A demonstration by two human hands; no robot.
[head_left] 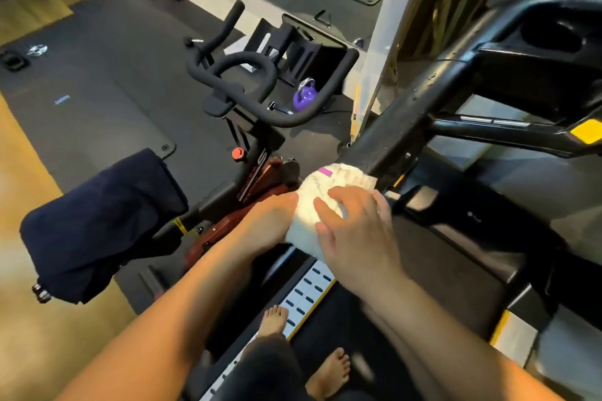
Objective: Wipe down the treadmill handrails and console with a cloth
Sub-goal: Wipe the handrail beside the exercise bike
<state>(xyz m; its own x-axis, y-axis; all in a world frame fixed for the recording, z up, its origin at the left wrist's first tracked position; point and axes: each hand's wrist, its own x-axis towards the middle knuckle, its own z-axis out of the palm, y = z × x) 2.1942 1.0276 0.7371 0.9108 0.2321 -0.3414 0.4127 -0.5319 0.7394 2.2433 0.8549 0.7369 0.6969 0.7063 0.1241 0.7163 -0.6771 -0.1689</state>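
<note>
Two bare forearms reach up from the bottom edge toward a white cloth [321,202] bunched over the near end of the treadmill's black left handrail [404,127]. Going from the left: a dark garment [97,221] hangs over the saddle of a spin bike, well apart from the hands. Just right of it stands the bike itself, its black handlebars [260,81] curving above a reddish frame, with a purple kettlebell [305,95] on the dark floor mat [97,75] behind them. Farther back, at the top left, coloured gym gear lies against the wall, too blurred to name piece by piece.

Next comes the left hand [270,221], pressed against the cloth's left side; its fingers go under or behind the fabric and are hidden, so I cannot tell whether they curl round it. The right hand [355,231] lies on top of the cloth with fingers spread and fairly straight, touching the fabric. A pink label shows at the cloth's upper edge.

Below the hands, two bare feet stand on the treadmill deck, the left foot [273,319] beside the pale side rail. To the right, the handrail rises diagonally to the black console [547,52], which has a round cup recess in it.
</note>
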